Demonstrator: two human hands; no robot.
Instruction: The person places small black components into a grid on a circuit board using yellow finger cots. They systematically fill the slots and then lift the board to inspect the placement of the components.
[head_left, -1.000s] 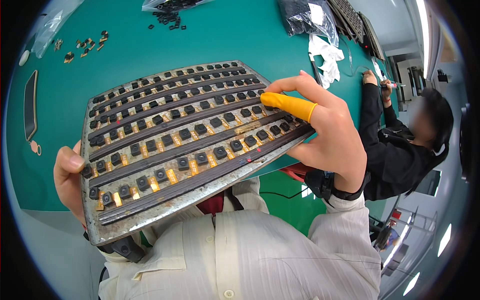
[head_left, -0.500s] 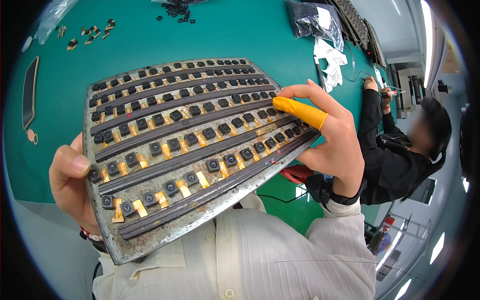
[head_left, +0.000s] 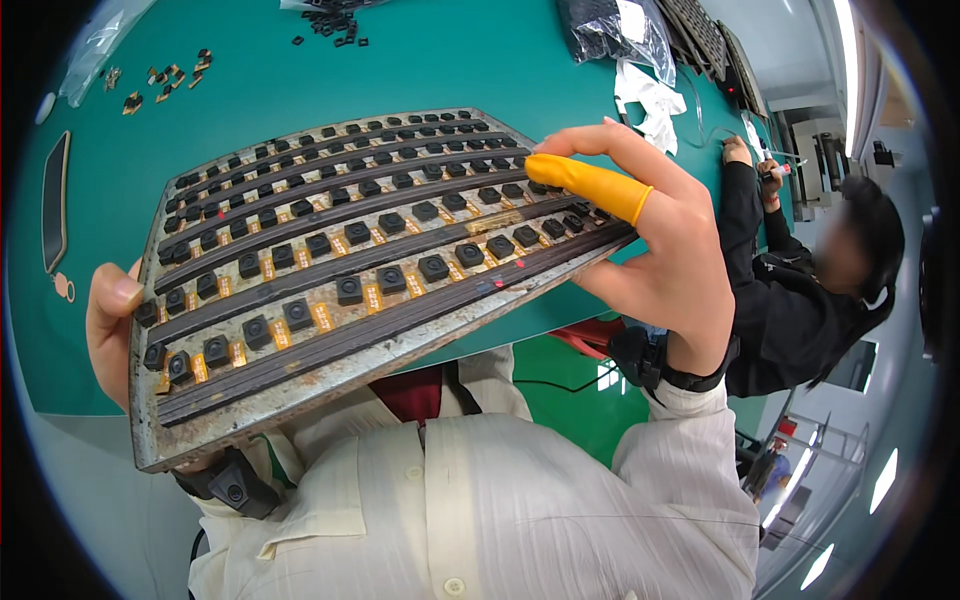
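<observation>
You've tilted the tray closer; left hand grips its lower-left edge, right hand (yellow-capped finger) pinches the right edge, rows readable now.

A cream long-sleeved shirt, dark wristbands, and an orange finger cot on one right finger.

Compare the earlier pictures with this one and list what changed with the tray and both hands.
The grey metal tray of small black square parts has swung slightly, its right end rising and its near edge dropping toward the white shirt. The right hand, wearing an orange finger cot, rode up with it. Nothing was taken or released: the left hand still holds the left edge, and the right hand still grips the right edge.
</observation>
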